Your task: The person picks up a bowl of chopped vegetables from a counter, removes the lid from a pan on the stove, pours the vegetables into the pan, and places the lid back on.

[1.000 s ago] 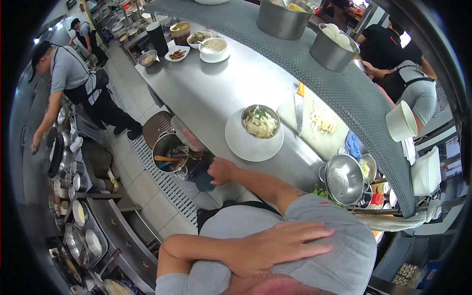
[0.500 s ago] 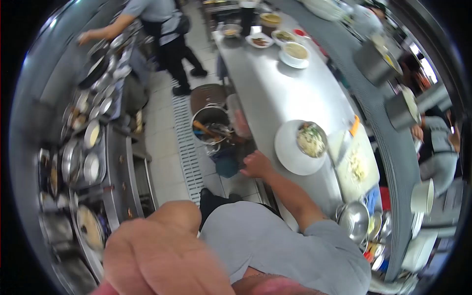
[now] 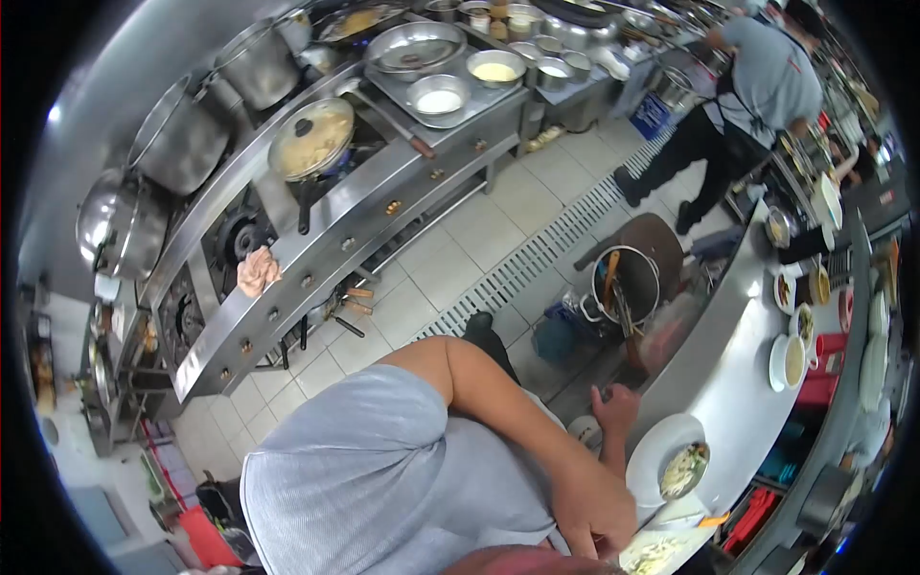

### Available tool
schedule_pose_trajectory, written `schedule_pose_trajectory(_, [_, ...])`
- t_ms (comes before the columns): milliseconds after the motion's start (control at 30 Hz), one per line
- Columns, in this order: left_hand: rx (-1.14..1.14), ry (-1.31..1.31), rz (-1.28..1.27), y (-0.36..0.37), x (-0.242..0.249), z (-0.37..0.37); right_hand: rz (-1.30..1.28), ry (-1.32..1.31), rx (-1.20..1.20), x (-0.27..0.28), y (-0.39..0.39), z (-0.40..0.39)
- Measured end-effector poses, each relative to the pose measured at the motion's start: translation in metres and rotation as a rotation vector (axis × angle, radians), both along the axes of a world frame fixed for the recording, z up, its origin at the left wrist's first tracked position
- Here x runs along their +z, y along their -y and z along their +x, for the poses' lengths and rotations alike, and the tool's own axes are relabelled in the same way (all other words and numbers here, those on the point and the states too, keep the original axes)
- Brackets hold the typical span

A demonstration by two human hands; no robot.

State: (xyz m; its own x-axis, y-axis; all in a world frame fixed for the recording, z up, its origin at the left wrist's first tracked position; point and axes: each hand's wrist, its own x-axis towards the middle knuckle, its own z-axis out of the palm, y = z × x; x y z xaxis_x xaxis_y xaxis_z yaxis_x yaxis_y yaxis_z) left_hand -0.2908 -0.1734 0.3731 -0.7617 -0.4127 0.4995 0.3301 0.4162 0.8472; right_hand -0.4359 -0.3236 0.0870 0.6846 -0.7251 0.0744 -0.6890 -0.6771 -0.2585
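Observation:
My left arm reaches across my body. My left hand (image 3: 596, 510) is at the bottom, its fingers bent down beside the white cutting board (image 3: 678, 514); whatever is between them is hidden. Chopped pale food (image 3: 654, 556) lies on the board, and an orange knife handle (image 3: 714, 521) shows at its edge. Just beyond, my right hand (image 3: 616, 407) is raised by the counter's edge, fingers loosely curled and thumb apart, with nothing visible in it. Close to it, a metal bowl (image 3: 698, 482) of white shreds and greens stands on a white plate (image 3: 644, 458).
A stove (image 3: 331, 257) with a covered pan (image 3: 311, 139) runs along the left. Crumpled pinkish material (image 3: 258, 272) lies on its front edge. A large pot (image 3: 644, 305) with utensils stands beside the counter (image 3: 738, 402). A co-worker (image 3: 757, 86) stands at the far right.
My view has swung left toward the stove. My left hand, earlier raised near the camera, is now across my body by the board. My right hand stays near the counter edge.

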Motion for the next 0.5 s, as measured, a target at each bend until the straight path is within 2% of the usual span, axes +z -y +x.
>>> schedule_pose_trajectory(100, [0.101, -0.082, 0.023, -0.007, -0.015, 0.005, -0.008, 0.002, -0.001, 0.007, -0.005, 0.002])
schedule_pose_trajectory(200, [0.228, -0.057, -0.025, -0.017, -0.021, 0.028, -0.012, -0.003, 0.006, 0.009, -0.006, 0.002])
schedule_pose_trajectory(500, [0.487, 0.026, 0.185, -0.066, -0.036, 0.11, -0.007, -0.064, 0.01, -0.002, -0.007, -0.001])
